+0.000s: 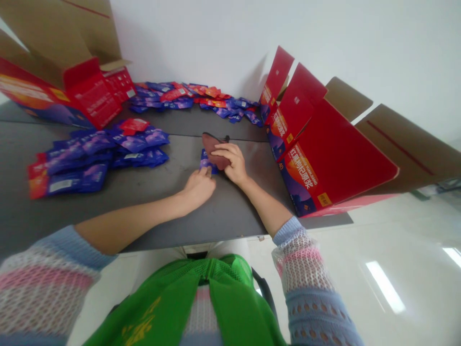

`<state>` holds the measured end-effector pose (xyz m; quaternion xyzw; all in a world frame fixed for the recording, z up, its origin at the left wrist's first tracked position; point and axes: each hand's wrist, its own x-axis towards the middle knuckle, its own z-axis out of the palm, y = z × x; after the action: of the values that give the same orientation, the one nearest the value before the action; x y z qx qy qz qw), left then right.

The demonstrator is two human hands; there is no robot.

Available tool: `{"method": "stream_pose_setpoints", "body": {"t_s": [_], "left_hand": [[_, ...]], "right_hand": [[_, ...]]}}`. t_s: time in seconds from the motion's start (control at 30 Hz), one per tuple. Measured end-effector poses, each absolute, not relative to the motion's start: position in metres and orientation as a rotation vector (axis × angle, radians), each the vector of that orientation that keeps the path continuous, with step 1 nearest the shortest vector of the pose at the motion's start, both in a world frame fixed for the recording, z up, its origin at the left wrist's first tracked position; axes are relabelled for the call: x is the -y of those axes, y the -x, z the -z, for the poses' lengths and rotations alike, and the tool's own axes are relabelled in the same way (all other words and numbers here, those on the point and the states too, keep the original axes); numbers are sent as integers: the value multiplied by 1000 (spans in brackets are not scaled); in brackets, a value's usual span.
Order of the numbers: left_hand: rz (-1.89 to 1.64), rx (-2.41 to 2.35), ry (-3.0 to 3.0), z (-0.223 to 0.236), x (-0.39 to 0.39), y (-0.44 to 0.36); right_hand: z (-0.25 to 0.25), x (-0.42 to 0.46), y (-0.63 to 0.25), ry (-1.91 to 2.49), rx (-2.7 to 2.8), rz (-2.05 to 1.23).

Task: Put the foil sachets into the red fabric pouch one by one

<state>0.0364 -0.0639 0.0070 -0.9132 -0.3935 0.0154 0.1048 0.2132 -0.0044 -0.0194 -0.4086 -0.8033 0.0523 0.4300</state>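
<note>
A small blue-purple sachet lies on the dark table in front of me, partly covered by my hands. At its lower edge, my left hand is closed, with the fingertips pressed on the sachet. My right hand grips a maroon, cloth-like piece with a dark edge, holding it over the right part of the sachet. Whether the cloth-like piece touches the sachet is hard to make out. To the left lies a heap of blue and red sachets, stacked in overlapping layers.
More blue and red sachets line the wall at the table's back. Open red cartons with raised flaps stand on the right, and another open carton on the left. The grey table ends close to my lap.
</note>
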Motion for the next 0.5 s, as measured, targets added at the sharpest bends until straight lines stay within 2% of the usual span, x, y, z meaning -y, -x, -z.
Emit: {"method": "stream_pose_setpoints", "body": {"t_s": [0.2,0.3,0.5], "left_hand": [[47,1267,2713,-2,60,-39],[103,1245,2714,0,60,-37],[-3,1210,2727,1,62,-35]], "right_hand": [[3,22,-204,1023,2393,-212],[-3,26,-202,1225,2409,-202],[-4,18,-199,1465,2387,-127]]}}
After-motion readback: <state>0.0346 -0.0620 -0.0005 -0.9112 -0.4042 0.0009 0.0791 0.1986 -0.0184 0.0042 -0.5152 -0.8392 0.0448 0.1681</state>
